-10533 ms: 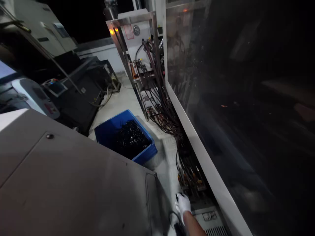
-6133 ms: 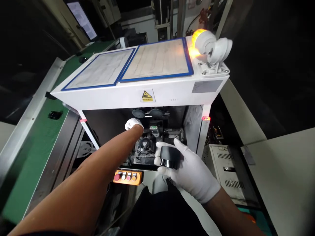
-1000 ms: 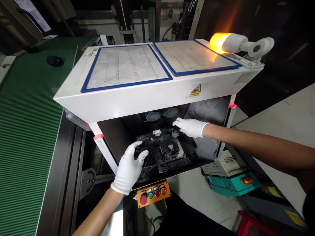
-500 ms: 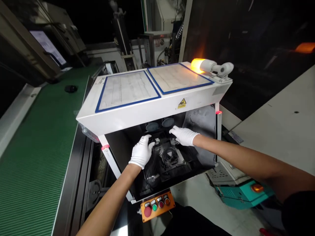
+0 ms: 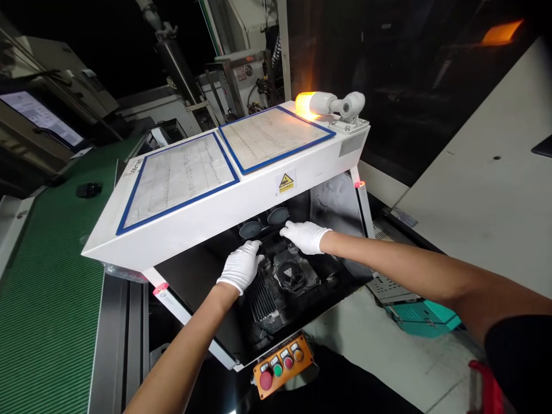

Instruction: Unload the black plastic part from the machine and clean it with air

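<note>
Left hand (image 5: 240, 267) rests beside black fixture (image 5: 290, 275).

We note white knit cloth gloves on the left hand (image 5: 240, 268) and right hand (image 5: 305, 236); smooth painted white metal housing (image 5: 224, 213); glossy laminated sheets (image 5: 176, 175); ribbed matt green rubber belt (image 5: 47, 299); black finned metal fixture (image 5: 276, 287); orange plastic button box (image 5: 282, 366)
</note>
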`<state>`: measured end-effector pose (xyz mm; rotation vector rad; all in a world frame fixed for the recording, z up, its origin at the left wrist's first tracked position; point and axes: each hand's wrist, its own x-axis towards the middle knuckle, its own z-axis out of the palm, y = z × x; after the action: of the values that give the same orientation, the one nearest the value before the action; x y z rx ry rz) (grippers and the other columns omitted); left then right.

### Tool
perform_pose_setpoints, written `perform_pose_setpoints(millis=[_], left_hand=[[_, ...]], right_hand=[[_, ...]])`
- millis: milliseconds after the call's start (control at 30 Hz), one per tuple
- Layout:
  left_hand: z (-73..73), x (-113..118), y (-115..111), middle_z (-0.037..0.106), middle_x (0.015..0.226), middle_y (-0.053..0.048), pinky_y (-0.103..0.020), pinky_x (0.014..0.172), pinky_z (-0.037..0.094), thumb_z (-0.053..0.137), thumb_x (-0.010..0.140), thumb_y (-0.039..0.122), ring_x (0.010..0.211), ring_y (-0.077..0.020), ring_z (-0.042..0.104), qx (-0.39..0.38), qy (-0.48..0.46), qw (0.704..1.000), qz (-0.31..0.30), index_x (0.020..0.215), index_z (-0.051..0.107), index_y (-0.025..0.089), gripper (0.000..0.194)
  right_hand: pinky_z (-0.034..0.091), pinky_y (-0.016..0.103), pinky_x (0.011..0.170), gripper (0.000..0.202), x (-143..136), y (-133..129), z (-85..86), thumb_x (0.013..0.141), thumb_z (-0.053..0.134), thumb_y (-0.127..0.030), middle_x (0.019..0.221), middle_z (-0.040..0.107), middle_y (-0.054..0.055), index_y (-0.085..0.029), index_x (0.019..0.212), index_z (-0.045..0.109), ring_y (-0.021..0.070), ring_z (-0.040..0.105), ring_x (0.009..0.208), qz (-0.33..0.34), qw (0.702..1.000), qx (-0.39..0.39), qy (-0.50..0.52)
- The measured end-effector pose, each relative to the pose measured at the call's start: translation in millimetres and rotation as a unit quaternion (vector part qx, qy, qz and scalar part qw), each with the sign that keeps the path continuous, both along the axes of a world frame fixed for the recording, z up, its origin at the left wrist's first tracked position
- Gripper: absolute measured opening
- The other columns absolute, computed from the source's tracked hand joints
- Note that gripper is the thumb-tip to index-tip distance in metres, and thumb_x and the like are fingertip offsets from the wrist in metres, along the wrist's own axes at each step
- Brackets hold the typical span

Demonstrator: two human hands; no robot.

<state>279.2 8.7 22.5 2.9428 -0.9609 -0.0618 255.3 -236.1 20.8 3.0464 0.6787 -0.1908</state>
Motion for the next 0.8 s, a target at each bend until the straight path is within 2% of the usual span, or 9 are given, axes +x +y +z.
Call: perform_pose_setpoints(millis=[167, 333, 433, 533, 633, 800], left_hand=[[7.7, -2, -5, 0.067, 0.117, -0.011, -0.040, 0.085, 0.055, 0.055, 0.097, 0.030, 0.095, -0.0231, 0.068, 0.038, -0.002, 0.999, -0.006, 0.129, 0.056, 0.016, 0.035], [16.7, -4, -15, 0.066, 0.114, -0.010, -0.042, 0.086, 0.055, 0.056, 0.096, 0.028, 0.095, -0.0228, 0.067, 0.077, 0.003, 0.997, -0.014, 0.122, 0.060, 0.015, 0.030], [17.1, -3, -16, 0.066, 0.114, -0.010, -0.041, 0.084, 0.055, 0.057, 0.096, 0.028, 0.093, -0.0217, 0.067, 0.088, 0.008, 0.996, -0.017, 0.123, 0.059, 0.015, 0.030], [12.2, -3, -15, 0.067, 0.112, -0.009, -0.039, 0.082, 0.055, 0.053, 0.097, 0.027, 0.090, -0.0207, 0.067, 0.087, 0.005, 0.996, -0.016, 0.126, 0.056, 0.015, 0.031], [3.8, -6, -15, 0.066, 0.112, -0.011, -0.037, 0.083, 0.053, 0.048, 0.098, 0.027, 0.094, -0.0226, 0.066, 0.069, -0.014, 0.997, -0.010, 0.126, 0.054, 0.014, 0.031], [-12.3, -18, -28, 0.062, 0.108, -0.014, -0.040, 0.082, 0.050, 0.047, 0.096, 0.033, 0.097, -0.0288, 0.063, 0.031, -0.065, 0.996, 0.044, 0.119, 0.054, 0.011, 0.032]], right_hand=[[0.055, 0.036, 0.075, 0.047, 1, -1, -1.7, 0.084, 0.058, -0.005, 0.117, 0.052, 0.015, -0.016, 0.129, 0.052, 0.0268, 0.064, 0.090, 0.004, 1.000, -0.001, 0.005], [0.055, 0.035, 0.073, 0.046, 2, -2, -1.9, 0.085, 0.058, -0.007, 0.118, 0.052, 0.014, -0.017, 0.130, 0.050, 0.0250, 0.064, 0.087, 0.012, 1.000, -0.008, 0.003], [0.055, 0.035, 0.071, 0.044, 3, -3, -1.5, 0.085, 0.058, -0.007, 0.116, 0.053, 0.013, -0.017, 0.128, 0.051, 0.0252, 0.065, 0.085, 0.019, 1.000, -0.009, -0.004], [0.056, 0.035, 0.067, 0.042, 3, -4, -1.9, 0.085, 0.057, -0.007, 0.113, 0.054, 0.012, -0.017, 0.126, 0.052, 0.0259, 0.065, 0.083, 0.020, 1.000, -0.006, -0.012], [0.056, 0.035, 0.067, 0.039, 3, -4, -2.8, 0.086, 0.057, -0.009, 0.112, 0.054, 0.011, -0.017, 0.124, 0.053, 0.0257, 0.065, 0.083, 0.022, 1.000, -0.003, -0.016], [0.056, 0.035, 0.067, 0.037, 4, -6, -4.9, 0.087, 0.058, -0.012, 0.114, 0.054, 0.010, -0.017, 0.122, 0.051, 0.0255, 0.065, 0.085, 0.023, 1.000, 0.004, -0.021]])
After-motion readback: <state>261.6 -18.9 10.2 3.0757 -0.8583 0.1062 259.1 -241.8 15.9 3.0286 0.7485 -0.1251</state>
